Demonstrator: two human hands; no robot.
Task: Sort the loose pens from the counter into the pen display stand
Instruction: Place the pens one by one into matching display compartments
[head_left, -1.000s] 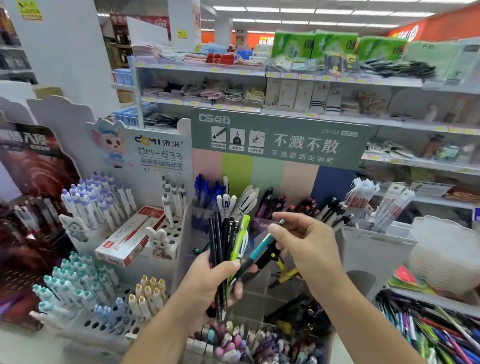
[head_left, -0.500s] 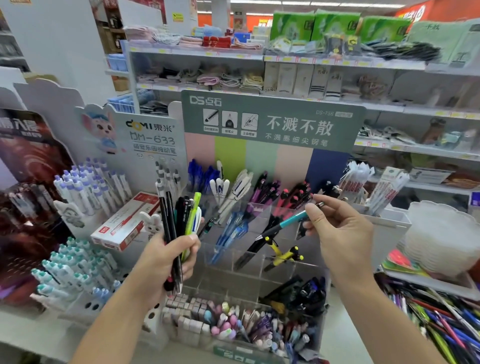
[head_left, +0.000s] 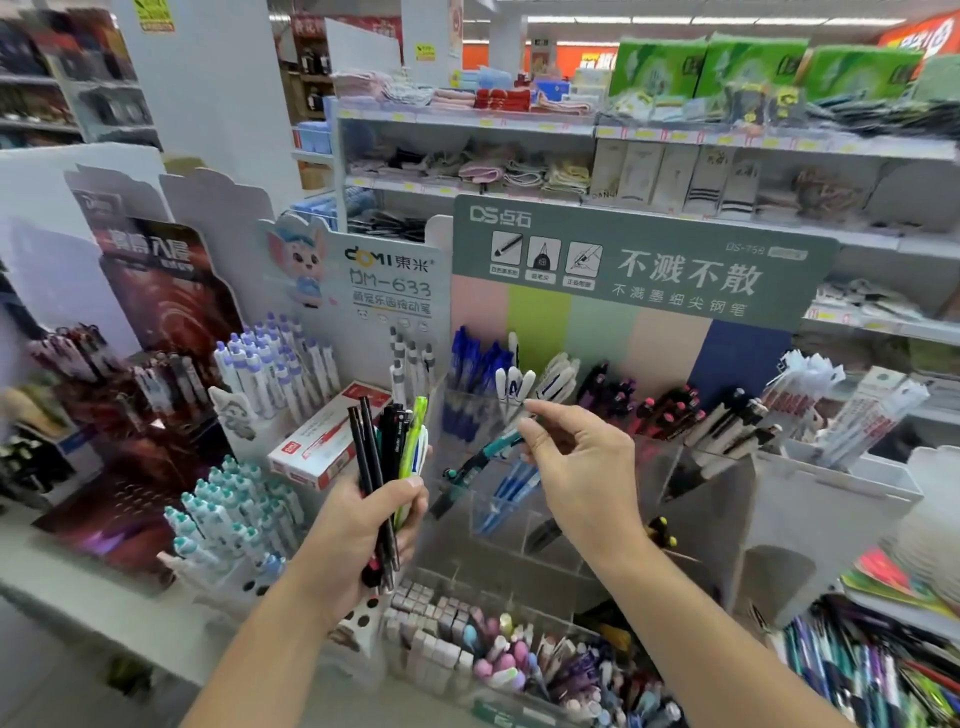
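Your right hand (head_left: 576, 467) pinches the teal pen (head_left: 483, 457) over the clear stand's (head_left: 691, 499) left end; it could drop in the wrong slot. Your left hand (head_left: 363, 530) grips a pen bunch (head_left: 389, 447) that could slip.

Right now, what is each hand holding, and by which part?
The left hand grips a bundle of pens around their lower halves. The right hand pinches a teal pen by its upper end, tip slanting down into the clear stand.

White counter (head_left: 78, 608) under crowded pen display stands (head_left: 613, 525)
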